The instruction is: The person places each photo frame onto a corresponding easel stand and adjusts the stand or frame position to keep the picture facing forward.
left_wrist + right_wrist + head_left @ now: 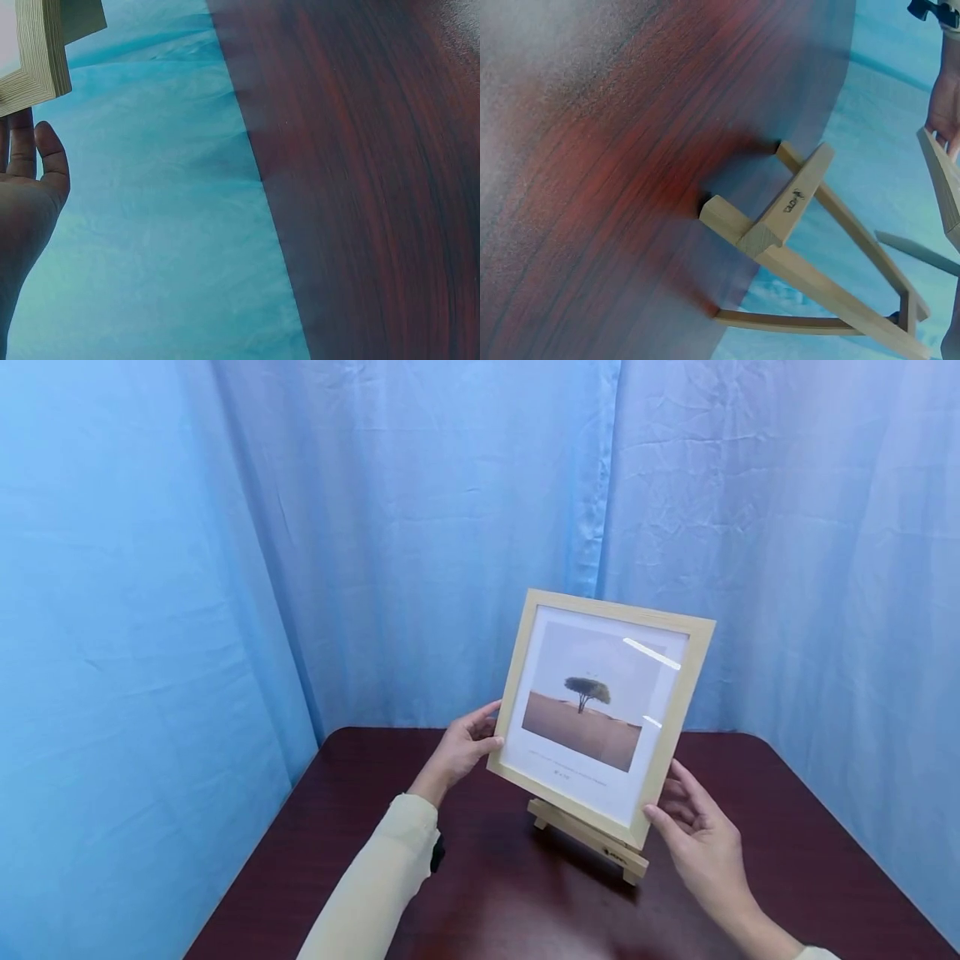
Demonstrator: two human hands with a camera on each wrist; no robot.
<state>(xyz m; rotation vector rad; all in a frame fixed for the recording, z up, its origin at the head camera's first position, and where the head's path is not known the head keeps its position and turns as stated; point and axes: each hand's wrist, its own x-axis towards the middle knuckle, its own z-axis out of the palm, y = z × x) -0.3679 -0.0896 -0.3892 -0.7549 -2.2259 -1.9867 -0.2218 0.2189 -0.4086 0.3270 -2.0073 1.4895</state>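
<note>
While the person's left hand (467, 750) grips the left side of a pale wooden picture frame (603, 718), thumb on the front and fingers reaching behind, the right hand (705, 843) grips it low on the right side in the same way. The picture frame is held up above the worktop (315, 843), tilted so that its top edge slopes down toward the right. Behind its glass sits a print of a single tree (587, 691) on brown ground under a pale sky, with a white border and small lettering below; two bright streaks of light reflect on the right part of the glass.

Behind and below the picture frame, a small wooden easel (817, 281) stands on the worktop. The right wrist view shows its legs and a crossbar (795, 193) bearing a dark logo, with the lower part of the picture frame apart from it. In the head view the picture frame hides most of the easel above that crossbar.

The worktop is dark reddish-brown with a streaked wood grain and rounded far corners. Blue curtains (450, 527) hang behind it and along both sides. A pale sleeve (375, 885) covers the left forearm, with a small black object (437, 853) beside its cuff.
</note>
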